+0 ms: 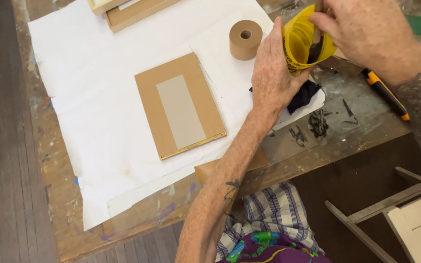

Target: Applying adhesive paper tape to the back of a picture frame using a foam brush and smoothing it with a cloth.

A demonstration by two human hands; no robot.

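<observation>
A: Two hands up, both busy. Start near?

B: Yep. Near edge: worn, paint-stained surface [40, 146] w/ a big white paper sheet [98, 97] over it. On the sheet, a brown board [179, 104] lies flat, grey rectangle in the middle, thin gold edge along the near side.

A: Anything touching the board?

B: No, it's well apart from both hands. Right of it, a dark cloth [305, 95] sits on the sheet's corner, just under the left wrist. Orange-and-black knife [386, 92] further right, untouched.

A: And the hands?

B: Left hand [274, 73] is wrapped round a yellow cup [298, 41], held off the surface, tilted, mouth toward the right hand. Right hand [361, 34] pinches a thin tool [316, 46] that dips into the cup. Prob. a brush, dark tip; can't tell what's in the cup.

A: So which step?

B: I'd say working the brush in the cup; nothing on the board looks wet yet.

A: What does it call for?

B: Steady grip on the cup, since it's tilted & looks thin-walled, and the tip kept over the paper.

A: Far side?

B: Brown tape roll [245, 39] standing on end beside the left hand, not touching. Wood frames [132, 12] at the far edge.
</observation>
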